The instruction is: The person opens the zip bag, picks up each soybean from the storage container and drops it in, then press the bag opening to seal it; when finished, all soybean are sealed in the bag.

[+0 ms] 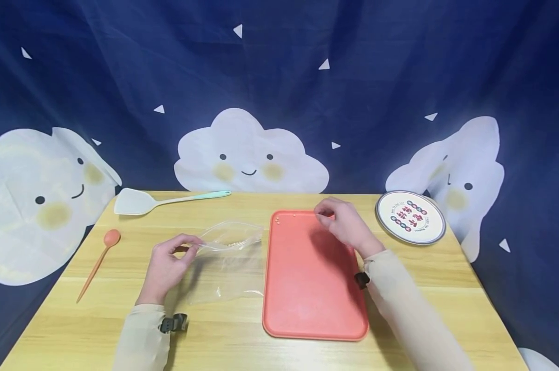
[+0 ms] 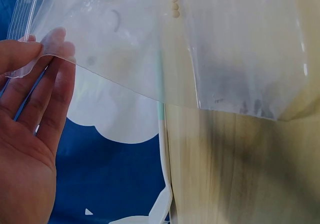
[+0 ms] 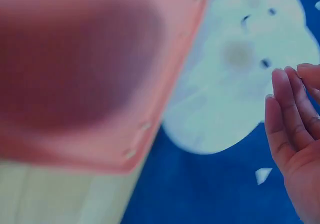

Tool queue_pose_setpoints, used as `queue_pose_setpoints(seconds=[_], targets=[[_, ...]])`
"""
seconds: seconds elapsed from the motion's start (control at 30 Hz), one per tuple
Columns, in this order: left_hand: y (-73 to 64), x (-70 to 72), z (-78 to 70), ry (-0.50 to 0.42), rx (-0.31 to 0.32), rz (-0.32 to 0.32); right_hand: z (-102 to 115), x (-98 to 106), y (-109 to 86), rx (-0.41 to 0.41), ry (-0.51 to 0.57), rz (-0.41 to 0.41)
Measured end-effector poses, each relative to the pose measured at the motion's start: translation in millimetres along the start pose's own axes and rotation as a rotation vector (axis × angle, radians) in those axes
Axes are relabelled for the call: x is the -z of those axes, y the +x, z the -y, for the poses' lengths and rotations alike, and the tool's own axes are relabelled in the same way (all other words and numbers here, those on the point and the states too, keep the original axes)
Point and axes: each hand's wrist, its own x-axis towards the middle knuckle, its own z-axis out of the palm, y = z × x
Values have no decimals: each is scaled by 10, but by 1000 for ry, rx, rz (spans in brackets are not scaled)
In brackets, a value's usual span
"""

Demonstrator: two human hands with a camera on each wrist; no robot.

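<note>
My left hand pinches the rim of a clear zip bag between thumb and fingers. A row of small round beige pieces, like beans or beads, lies inside the bag. My right hand hovers over the far right corner of a red tray, thumb and fingertips close together. Whether anything small sits between those fingertips is hidden. In the right wrist view, the right hand's other fingers are nearly straight. Several similar pieces lie by the tray's far left corner.
A white spatula with a mint handle lies along the table's back edge. An orange spoon is at the left. A round printed plate sits at the back right. Behind the wooden table hangs a blue cloud-patterned cloth.
</note>
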Motion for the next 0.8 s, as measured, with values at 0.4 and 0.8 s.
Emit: queue_pose_setpoints(seconds=[0.4, 0.8], targets=[[-5, -12, -24, 16, 20, -4, 639, -346, 6, 165, 96, -46], [-13, -22, -43, 16, 39, 4, 1032, -752, 247, 257, 117, 50]])
